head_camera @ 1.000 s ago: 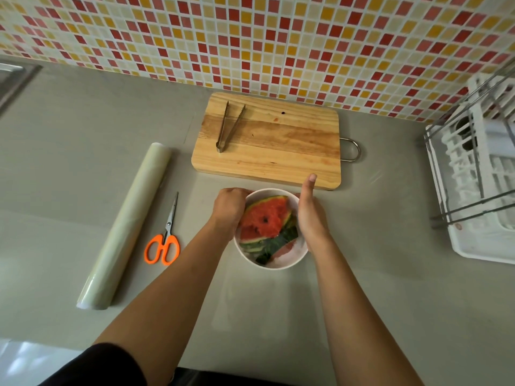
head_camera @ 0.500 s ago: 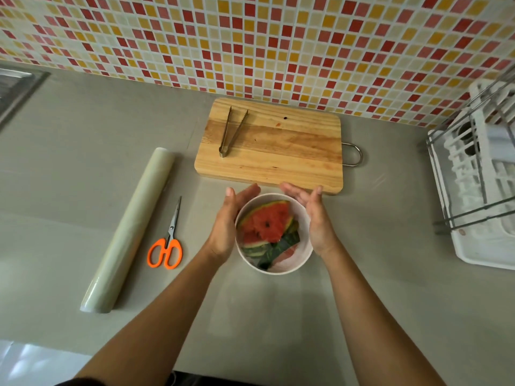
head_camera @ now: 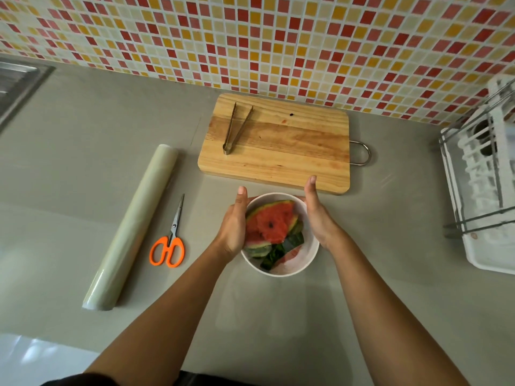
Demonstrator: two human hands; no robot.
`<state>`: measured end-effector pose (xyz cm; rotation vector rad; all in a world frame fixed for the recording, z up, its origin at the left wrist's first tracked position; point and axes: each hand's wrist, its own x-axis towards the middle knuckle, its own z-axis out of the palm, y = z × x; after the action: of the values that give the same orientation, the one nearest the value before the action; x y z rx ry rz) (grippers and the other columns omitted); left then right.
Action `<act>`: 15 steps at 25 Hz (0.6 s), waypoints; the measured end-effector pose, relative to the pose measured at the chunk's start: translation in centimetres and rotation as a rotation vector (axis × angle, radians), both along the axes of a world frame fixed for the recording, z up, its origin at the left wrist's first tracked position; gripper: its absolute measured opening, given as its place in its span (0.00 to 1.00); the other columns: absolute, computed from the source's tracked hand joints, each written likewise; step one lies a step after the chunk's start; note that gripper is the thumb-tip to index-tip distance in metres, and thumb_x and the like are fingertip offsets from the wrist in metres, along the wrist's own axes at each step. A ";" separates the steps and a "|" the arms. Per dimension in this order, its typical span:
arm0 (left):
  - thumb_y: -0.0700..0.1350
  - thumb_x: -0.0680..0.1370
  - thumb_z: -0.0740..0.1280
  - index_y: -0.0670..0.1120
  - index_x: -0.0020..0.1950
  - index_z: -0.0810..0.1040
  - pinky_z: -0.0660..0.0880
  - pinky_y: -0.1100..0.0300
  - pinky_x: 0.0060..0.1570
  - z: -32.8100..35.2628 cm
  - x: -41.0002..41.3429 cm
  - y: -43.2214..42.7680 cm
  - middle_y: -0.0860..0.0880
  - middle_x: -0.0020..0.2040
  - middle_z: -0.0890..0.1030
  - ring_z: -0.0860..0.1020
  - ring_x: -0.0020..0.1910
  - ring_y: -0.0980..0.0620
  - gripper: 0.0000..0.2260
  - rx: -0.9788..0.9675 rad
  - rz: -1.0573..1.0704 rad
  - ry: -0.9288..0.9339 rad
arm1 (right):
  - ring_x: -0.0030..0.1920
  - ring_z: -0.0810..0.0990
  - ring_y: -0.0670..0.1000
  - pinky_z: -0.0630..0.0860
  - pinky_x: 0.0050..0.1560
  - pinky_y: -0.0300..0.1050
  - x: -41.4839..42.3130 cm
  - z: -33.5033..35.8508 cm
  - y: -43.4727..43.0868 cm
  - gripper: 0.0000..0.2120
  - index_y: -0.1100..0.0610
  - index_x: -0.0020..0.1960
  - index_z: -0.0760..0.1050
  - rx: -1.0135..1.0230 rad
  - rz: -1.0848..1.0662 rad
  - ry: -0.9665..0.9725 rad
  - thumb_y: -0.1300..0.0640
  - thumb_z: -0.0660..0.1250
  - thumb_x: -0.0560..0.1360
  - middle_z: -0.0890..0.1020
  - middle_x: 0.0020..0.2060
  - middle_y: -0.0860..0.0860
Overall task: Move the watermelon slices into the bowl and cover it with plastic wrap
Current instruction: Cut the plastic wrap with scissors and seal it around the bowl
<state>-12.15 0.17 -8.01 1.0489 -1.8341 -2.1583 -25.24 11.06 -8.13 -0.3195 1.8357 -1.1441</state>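
Note:
A white bowl (head_camera: 295, 270) stands on the grey counter just in front of the cutting board. Red watermelon slices (head_camera: 271, 222) with green rind lie inside it. My left hand (head_camera: 234, 227) lies flat against the bowl's left side, fingers straight and pointing away from me. My right hand (head_camera: 320, 218) lies the same way against the right side. A faint sheen shows over the bowl's near right part; I cannot tell if film covers it. The roll of plastic wrap (head_camera: 133, 227) lies on the counter at the left.
Orange-handled scissors (head_camera: 168, 246) lie between the roll and the bowl. Metal tongs (head_camera: 235, 128) rest on the wooden cutting board (head_camera: 278, 151) near the tiled wall. A white dish rack (head_camera: 485, 190) stands at the right edge, a sink (head_camera: 16, 82) at the far left.
A second ago my left hand was curled at the bowl's rim. Both hands then opened around the far rim and now lie straight along the bowl's sides.

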 end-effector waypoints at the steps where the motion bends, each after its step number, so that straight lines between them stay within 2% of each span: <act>1: 0.69 0.73 0.42 0.49 0.57 0.81 0.75 0.43 0.59 0.1 -0.1 -0.1 0.43 0.53 0.84 0.81 0.54 0.46 0.36 -0.012 -0.013 -0.011 | 0.71 0.60 0.55 0.55 0.68 0.50 0.1 0.2 0.0 0.53 0.54 0.74 0.49 0.009 0.007 0.040 0.22 0.38 0.59 0.62 0.72 0.57; 3: 0.72 0.71 0.42 0.51 0.57 0.81 0.74 0.43 0.60 0.1 -0.1 -0.3 0.44 0.53 0.83 0.80 0.55 0.45 0.38 -0.018 -0.040 -0.037 | 0.68 0.64 0.61 0.59 0.64 0.48 0.2 0.4 -0.1 0.54 0.64 0.70 0.54 0.045 0.020 0.130 0.23 0.37 0.61 0.64 0.69 0.64; 5: 0.74 0.69 0.42 0.50 0.58 0.81 0.73 0.42 0.61 0.0 0.0 -0.3 0.43 0.54 0.83 0.80 0.55 0.45 0.40 -0.028 -0.076 -0.061 | 0.64 0.68 0.67 0.64 0.65 0.55 0.2 0.5 -0.2 0.56 0.66 0.67 0.60 0.122 0.093 0.202 0.22 0.35 0.60 0.68 0.64 0.68; 6: 0.74 0.69 0.41 0.50 0.58 0.81 0.73 0.43 0.61 0.0 0.0 -0.4 0.43 0.54 0.83 0.80 0.55 0.45 0.41 -0.043 -0.086 -0.079 | 0.61 0.72 0.67 0.67 0.62 0.57 0.1 0.5 -0.2 0.59 0.67 0.63 0.69 0.164 0.147 0.233 0.20 0.34 0.59 0.74 0.59 0.68; 7: 0.74 0.69 0.40 0.49 0.58 0.81 0.73 0.43 0.62 0.2 -0.1 -0.4 0.42 0.53 0.82 0.79 0.55 0.45 0.42 -0.078 -0.089 -0.106 | 0.55 0.77 0.65 0.71 0.57 0.56 0.0 0.5 -0.1 0.60 0.68 0.54 0.74 0.194 0.192 0.279 0.19 0.33 0.58 0.79 0.51 0.66; 8: 0.72 0.70 0.38 0.48 0.57 0.81 0.72 0.44 0.63 0.2 -0.1 -0.4 0.42 0.53 0.82 0.78 0.56 0.46 0.42 -0.136 -0.076 -0.134 | 0.49 0.79 0.63 0.72 0.51 0.53 -0.2 0.5 0.1 0.58 0.68 0.46 0.74 0.206 0.218 0.345 0.19 0.32 0.58 0.80 0.43 0.63; 9: 0.71 0.71 0.36 0.47 0.58 0.81 0.70 0.44 0.65 0.1 -0.1 -0.5 0.41 0.56 0.80 0.76 0.59 0.46 0.42 -0.200 -0.040 -0.163 | 0.47 0.79 0.62 0.72 0.49 0.52 -0.4 0.5 0.2 0.57 0.68 0.44 0.73 0.204 0.226 0.428 0.20 0.32 0.59 0.79 0.42 0.61; 11: 0.67 0.73 0.35 0.48 0.66 0.76 0.62 0.47 0.69 -0.1 0.5 -0.2 0.43 0.65 0.74 0.67 0.68 0.46 0.40 -0.221 0.120 -0.146 | 0.52 0.77 0.56 0.72 0.54 0.52 -0.9 0.2 0.6 0.54 0.62 0.47 0.77 0.178 0.236 0.579 0.21 0.33 0.60 0.79 0.53 0.56; 12: 0.67 0.74 0.36 0.49 0.70 0.71 0.59 0.53 0.70 -0.1 1.1 0.6 0.46 0.70 0.69 0.64 0.71 0.48 0.38 -0.128 0.223 -0.076 | 0.57 0.74 0.52 0.70 0.58 0.51 -1.0 0.0 0.8 0.52 0.57 0.52 0.78 0.129 0.212 0.553 0.20 0.34 0.60 0.77 0.60 0.53; 13: 0.67 0.73 0.38 0.50 0.73 0.65 0.59 0.60 0.67 -0.2 1.9 1.9 0.49 0.73 0.66 0.63 0.71 0.52 0.37 -0.011 0.309 0.009 | 0.61 0.72 0.50 0.67 0.61 0.48 -1.0 -0.1 1.0 0.50 0.51 0.58 0.76 0.042 0.154 0.437 0.19 0.36 0.59 0.74 0.63 0.51; 15: 0.69 0.71 0.42 0.52 0.76 0.59 0.63 0.71 0.59 -0.2 3.4 5.2 0.55 0.73 0.63 0.63 0.70 0.58 0.37 0.118 0.363 0.122 | 0.63 0.72 0.49 0.66 0.64 0.48 -0.5 -0.1 1.1 0.47 0.46 0.60 0.74 -0.175 -0.001 0.119 0.18 0.42 0.57 0.74 0.63 0.49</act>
<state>-8.72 5.40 -8.22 1.1406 -1.3559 -2.0766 -25.73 12.18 -8.21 -0.4967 1.8410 -1.3137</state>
